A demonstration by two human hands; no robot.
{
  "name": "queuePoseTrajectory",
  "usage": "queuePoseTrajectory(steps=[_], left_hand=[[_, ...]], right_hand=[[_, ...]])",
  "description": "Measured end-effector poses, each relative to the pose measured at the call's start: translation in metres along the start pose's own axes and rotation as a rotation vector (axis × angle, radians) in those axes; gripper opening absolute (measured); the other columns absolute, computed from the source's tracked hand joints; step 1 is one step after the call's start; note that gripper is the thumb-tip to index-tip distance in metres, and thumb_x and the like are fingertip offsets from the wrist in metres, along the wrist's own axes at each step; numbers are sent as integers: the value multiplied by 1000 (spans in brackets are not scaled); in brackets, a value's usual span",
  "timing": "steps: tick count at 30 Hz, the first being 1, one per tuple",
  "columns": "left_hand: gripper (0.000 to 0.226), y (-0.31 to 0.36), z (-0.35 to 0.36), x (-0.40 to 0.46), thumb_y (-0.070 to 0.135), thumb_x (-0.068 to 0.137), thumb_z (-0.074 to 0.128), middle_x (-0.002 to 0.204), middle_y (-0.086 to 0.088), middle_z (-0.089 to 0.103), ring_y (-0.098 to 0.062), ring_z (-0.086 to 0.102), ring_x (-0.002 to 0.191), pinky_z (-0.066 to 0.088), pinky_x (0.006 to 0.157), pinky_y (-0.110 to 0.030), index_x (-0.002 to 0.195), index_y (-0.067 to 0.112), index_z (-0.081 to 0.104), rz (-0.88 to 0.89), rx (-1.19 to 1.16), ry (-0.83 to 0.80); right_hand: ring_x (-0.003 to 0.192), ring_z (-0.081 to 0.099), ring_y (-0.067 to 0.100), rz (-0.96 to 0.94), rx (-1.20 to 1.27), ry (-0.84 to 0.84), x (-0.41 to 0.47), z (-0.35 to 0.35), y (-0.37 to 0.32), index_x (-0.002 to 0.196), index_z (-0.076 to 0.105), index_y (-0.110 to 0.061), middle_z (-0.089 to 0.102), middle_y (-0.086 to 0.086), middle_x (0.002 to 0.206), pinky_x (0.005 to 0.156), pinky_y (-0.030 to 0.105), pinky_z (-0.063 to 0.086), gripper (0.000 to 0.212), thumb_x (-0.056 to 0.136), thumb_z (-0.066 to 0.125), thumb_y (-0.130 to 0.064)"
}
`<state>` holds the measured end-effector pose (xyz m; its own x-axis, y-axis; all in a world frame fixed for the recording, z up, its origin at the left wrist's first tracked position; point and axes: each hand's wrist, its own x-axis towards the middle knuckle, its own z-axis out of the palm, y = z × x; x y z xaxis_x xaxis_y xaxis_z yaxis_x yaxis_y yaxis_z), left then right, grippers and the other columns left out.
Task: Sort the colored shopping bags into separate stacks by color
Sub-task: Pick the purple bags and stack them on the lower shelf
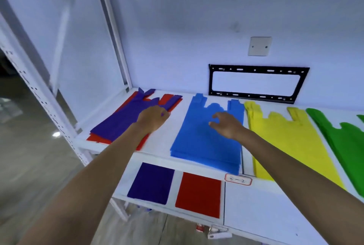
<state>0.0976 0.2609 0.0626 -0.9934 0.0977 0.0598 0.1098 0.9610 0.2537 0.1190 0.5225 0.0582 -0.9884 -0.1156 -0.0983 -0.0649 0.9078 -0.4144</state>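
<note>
On the left of the white shelf (167,142) lies a mixed pile with purple bags (120,122) on top of red bags (96,139). My left hand (153,117) is on that pile, its fingers curled round the right edge of the top purple bag. Right of it lies a stack of blue bags (199,146); my right hand (224,124) hovers over it with fingers spread and relaxed, holding nothing. Further right lie yellow bags (285,138) and green bags (346,142). On a lower shelf (266,205) near me lie a folded purple piece (151,182) and a folded red piece (199,194).
A black metal bracket (258,83) leans on the back wall behind the blue and yellow bags. A small label (238,179) sits at the shelf's front edge. A perforated white upright (39,95) bounds the shelf on the left, with floor beyond.
</note>
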Motion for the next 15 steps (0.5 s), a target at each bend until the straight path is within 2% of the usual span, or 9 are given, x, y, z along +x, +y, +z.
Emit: queuePoseTrajectory(steps=[4, 8, 11, 15], left_hand=[[42, -79, -3, 18, 45, 98, 37, 95, -1, 65, -23, 60, 94, 50, 81, -39, 79, 14, 59, -38, -27, 11], [40, -151, -7, 37, 43, 98, 38, 78, 1, 57, -24, 62, 86, 48, 77, -35, 69, 18, 50, -114, -21, 15], [42, -204, -10, 52, 43, 97, 38, 88, -6, 65, -25, 62, 87, 48, 79, -35, 80, 11, 59, -200, -1, -7], [40, -260, -5, 79, 41, 94, 45, 108, -10, 68, -28, 63, 99, 52, 88, -39, 108, 13, 69, -255, -42, 10]], right_hand=[[130, 44, 26, -28, 51, -46, 46, 34, -56, 138, 43, -13, 42, 6, 145, 106, 41, 39, 51, 96, 44, -41], [129, 45, 25, 12, 111, -91, 93, 73, -105, 137, 44, -11, 46, 8, 142, 105, 37, 39, 48, 97, 42, -37], [129, 45, 27, 62, 126, -103, 120, 101, -139, 134, 47, -8, 49, 9, 140, 103, 34, 37, 46, 97, 41, -36], [112, 56, 30, 136, 180, -109, 146, 137, -173, 117, 57, -3, 61, 13, 121, 89, 33, 43, 39, 96, 46, -33]])
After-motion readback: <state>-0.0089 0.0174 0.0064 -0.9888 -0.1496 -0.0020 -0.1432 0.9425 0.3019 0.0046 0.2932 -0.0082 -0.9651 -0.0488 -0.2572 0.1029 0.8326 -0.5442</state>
